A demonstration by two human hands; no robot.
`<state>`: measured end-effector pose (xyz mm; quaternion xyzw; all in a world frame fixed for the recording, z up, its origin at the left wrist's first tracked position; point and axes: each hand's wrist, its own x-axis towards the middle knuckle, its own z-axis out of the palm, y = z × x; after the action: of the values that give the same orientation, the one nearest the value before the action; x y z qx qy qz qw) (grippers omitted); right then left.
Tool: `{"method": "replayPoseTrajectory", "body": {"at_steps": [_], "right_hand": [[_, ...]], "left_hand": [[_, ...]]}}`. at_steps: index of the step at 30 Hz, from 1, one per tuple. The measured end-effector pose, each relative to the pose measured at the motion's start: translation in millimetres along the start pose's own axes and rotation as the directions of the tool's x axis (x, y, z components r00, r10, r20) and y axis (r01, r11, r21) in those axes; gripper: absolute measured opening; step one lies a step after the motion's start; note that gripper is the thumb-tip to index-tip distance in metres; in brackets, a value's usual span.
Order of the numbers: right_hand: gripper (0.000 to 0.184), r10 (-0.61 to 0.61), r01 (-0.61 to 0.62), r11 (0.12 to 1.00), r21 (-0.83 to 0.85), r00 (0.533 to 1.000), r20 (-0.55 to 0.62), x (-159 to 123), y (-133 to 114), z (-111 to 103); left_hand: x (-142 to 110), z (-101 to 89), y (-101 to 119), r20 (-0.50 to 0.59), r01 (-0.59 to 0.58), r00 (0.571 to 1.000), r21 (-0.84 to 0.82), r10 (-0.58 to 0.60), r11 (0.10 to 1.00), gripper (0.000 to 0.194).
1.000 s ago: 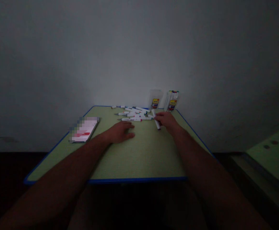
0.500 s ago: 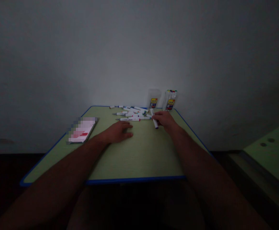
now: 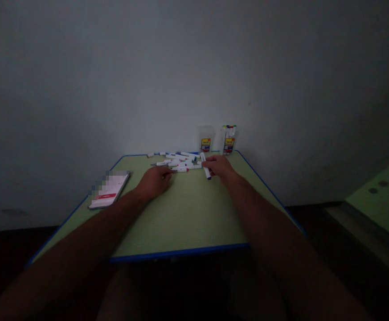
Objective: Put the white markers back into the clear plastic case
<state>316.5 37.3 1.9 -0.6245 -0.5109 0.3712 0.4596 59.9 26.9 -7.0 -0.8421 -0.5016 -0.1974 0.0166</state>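
In my right hand [image 3: 220, 166] is a white marker [image 3: 205, 166] with a purple end toward me, gripped between thumb and fingers and slanted over the table. My left hand [image 3: 153, 182] has its fingers closed at the left end of another white marker [image 3: 181, 170] with a pink end, which lies at the front of the pile. Its left tip is hidden behind my fingers. Behind it several white markers [image 3: 180, 158] lie loose and overlapping, some with grey tips bared.
A clear case [image 3: 205, 139] with a yellow label stands by the wall. Right of it a second clear case [image 3: 228, 140] holds several markers with coloured ends. A phone [image 3: 109, 191] with a lit screen lies at left on the blue-edged green table [image 3: 187, 218].
My left hand has gone from spread fingers on the table to closed fingers at the pink-ended marker. My right hand keeps its marker. The view has shifted slightly, moving the table items left.
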Motion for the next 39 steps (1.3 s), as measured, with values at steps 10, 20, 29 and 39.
{"method": "replayPoseTrajectory", "body": {"at_steps": [10, 20, 29, 39], "right_hand": [[0.02, -0.018, 0.018, 1.0, 0.013, 0.999, -0.027, 3.5, -0.9, 0.2], [0.017, -0.04, 0.04, 0.999, 0.008, 0.999, -0.028, -0.9, -5.2, 0.4], [0.016, -0.031, 0.031, 1.0, -0.002, 0.999, -0.044, -5.1, -8.7, -0.2], [0.016, -0.069, 0.068, 0.998, -0.004, 0.996, -0.065, -3.2, -6.8, -1.3]], "left_hand": [[62.4, 3.8, 6.7, 0.055, 0.019, 0.998, 0.057, -0.023, 0.998, 0.038], [77.6, 12.7, -12.3, 0.258, -0.135, 0.963, 0.218, 0.077, 0.967, 0.041], [71.4, 2.2, -24.6, 0.285, -0.085, 0.958, 0.31, -0.007, 0.947, 0.042], [78.9, 8.9, -15.3, 0.174, -0.107, 0.982, 0.214, 0.069, 0.971, 0.045]]}}
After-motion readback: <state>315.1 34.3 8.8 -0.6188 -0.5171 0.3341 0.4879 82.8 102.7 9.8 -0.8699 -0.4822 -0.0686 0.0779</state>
